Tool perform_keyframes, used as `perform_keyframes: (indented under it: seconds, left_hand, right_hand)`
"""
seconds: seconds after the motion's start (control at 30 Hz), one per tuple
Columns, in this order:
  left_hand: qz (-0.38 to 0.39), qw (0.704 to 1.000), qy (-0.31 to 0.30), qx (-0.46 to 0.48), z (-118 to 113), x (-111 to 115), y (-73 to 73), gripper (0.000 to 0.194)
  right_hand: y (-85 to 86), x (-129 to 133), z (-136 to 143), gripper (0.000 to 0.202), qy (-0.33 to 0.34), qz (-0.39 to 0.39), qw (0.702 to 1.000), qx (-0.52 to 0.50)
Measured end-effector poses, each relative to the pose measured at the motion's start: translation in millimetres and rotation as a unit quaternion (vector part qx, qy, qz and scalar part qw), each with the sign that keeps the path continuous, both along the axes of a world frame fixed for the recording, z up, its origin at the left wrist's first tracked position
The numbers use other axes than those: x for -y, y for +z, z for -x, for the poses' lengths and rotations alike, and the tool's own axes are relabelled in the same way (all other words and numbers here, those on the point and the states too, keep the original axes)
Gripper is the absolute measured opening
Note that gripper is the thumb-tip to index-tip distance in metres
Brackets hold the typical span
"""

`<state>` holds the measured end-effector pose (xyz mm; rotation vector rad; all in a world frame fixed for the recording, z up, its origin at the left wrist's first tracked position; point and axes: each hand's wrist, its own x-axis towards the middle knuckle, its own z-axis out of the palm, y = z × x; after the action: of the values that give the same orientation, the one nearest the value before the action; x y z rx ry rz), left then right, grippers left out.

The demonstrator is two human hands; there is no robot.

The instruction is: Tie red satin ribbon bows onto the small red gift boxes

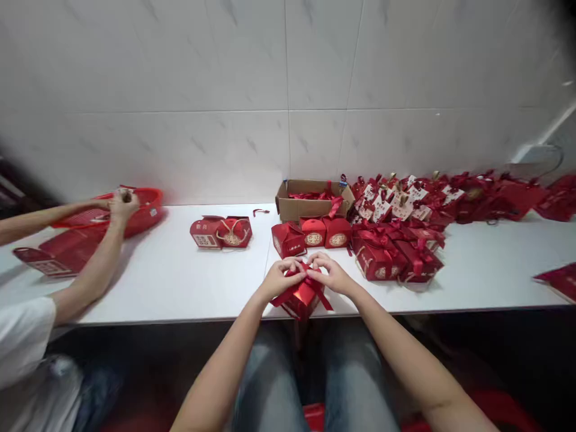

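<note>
In front of me at the table's near edge stands a small red gift box. A red ribbon lies across its top, its tails hanging to both sides. My left hand pinches the ribbon from the left, thumb and fingers closed. From the right, my right hand pinches the same ribbon close by, the fingertips of both hands nearly meeting over the lid. Just behind my hands sit several red boxes with gold prints. The ribbon's knot or loop is partly covered by my fingers.
A cardboard box of red ribbons stands by the wall. To its right are ribboned boxes and a pile of tagged red packages. Two boxes stand left. Further left, a co-worker's hands work over a red basket.
</note>
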<state>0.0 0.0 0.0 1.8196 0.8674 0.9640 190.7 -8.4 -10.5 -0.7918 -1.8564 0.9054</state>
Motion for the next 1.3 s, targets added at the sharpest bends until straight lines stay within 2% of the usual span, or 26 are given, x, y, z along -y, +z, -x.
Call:
perform_keyframes:
  seconds: [0.13, 0.27, 0.5, 0.63, 0.77, 0.87, 0.97, 1.1, 1.2, 1.3]
  left_hand:
    - [0.0, 1.0, -0.004, -0.012, -1, 1, -0.1, 0.037]
    - [0.012, 1.0, -0.011, -0.005, -2, 1, -0.7, 0.042]
    - [0.037, 0.999, -0.007, 0.011, -4, 1, -4.0, 0.037]
    - [0.043, 0.999, -0.002, 0.01, -5, -1, -7.0, 0.031]
    - [0.054, 0.998, -0.012, 0.032, -5, -1, -9.6, 0.032]
    - [0.056, 0.996, -0.01, 0.069, -7, -1, -10.0, 0.033]
    - [0.038, 0.995, 0.022, 0.087, -11, 3, -10.4, 0.032]
    - [-0.006, 0.986, 0.112, 0.125, -7, 12, -20.3, 0.023]
    - [-0.011, 0.965, 0.192, 0.177, 11, 12, -39.7, 0.031]
    - [0.021, 0.953, 0.25, 0.173, 33, 4, -64.2, 0.036]
  right_hand:
    - [-6.5, -1, 3, 0.032, 0.003, 0.068, 0.996, -0.061]
    - [-16.4, 0, 4, 0.036, 0.014, 0.152, 0.978, -0.143]
    - [-30.4, 3, 9, 0.033, 0.005, 0.198, 0.95, -0.241]
    - [-32.7, 7, 13, 0.031, -0.021, 0.198, 0.939, -0.28]
    - [-31.4, 10, 15, 0.028, -0.074, 0.14, 0.955, -0.251]
    - [-30.3, 12, 19, 0.015, -0.099, 0.115, 0.953, -0.262]
    - [-31.6, 12, 22, 0.022, -0.155, 0.116, 0.915, -0.355]
    - [-35.2, 13, 12, 0.024, -0.238, 0.122, 0.847, -0.459]
    - [-37.7, 18, -2, 0.024, -0.253, 0.124, 0.824, -0.491]
    - [-36.9, 26, -12, 0.025, -0.263, 0.132, 0.809, -0.509]
